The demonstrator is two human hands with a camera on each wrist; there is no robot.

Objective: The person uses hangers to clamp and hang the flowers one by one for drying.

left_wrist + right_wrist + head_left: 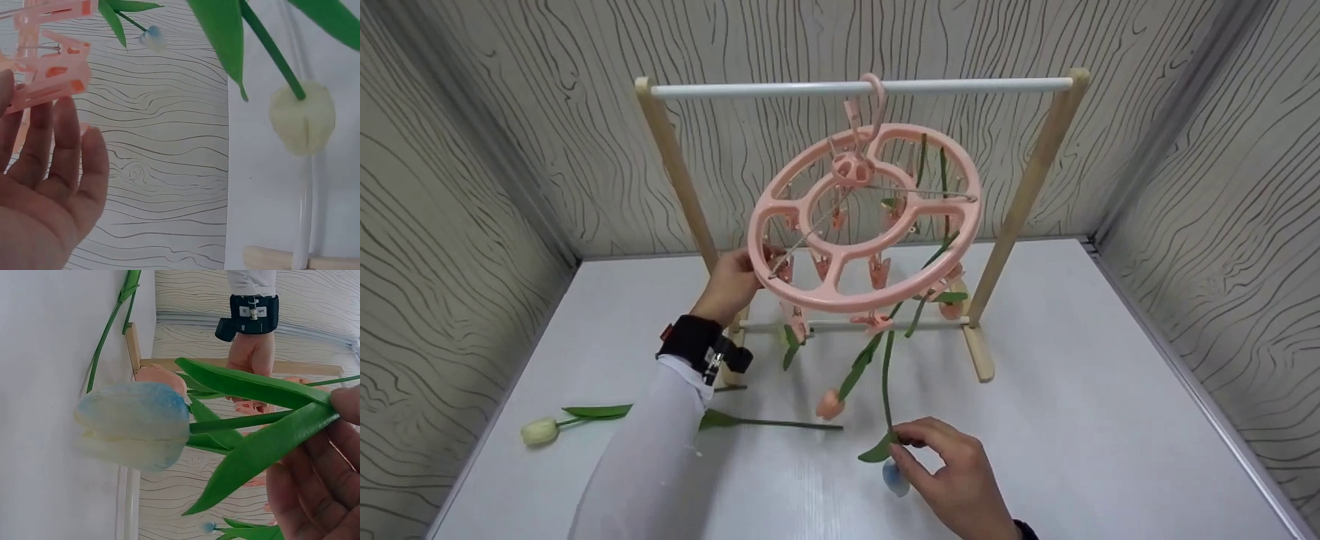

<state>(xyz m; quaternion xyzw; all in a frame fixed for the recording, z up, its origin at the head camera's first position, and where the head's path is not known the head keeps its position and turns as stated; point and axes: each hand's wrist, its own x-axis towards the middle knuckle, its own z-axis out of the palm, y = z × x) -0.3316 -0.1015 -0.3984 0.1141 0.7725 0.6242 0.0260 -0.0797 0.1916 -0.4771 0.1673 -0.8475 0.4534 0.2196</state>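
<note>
— While the right hand (pixel 956 469) pinches the blue-white tulip (pixel 135 424) near its leaf base, fingertips together, what of the left hand (pixel 731 283)?
— Thumb and fingers closed on a pink clip (pixel 53 93), left side of the pink hanger (pixel 840 301). Hanger hooked over the white bar (pixel 772 90).
— Tulip's position?
— Bloom down over the table (pixel 1080 420), stem end up near a front clip (pixel 874 322); cannot tell if clamped. Pink tulip (pixel 830 405) just left, also bloom down.
</note>
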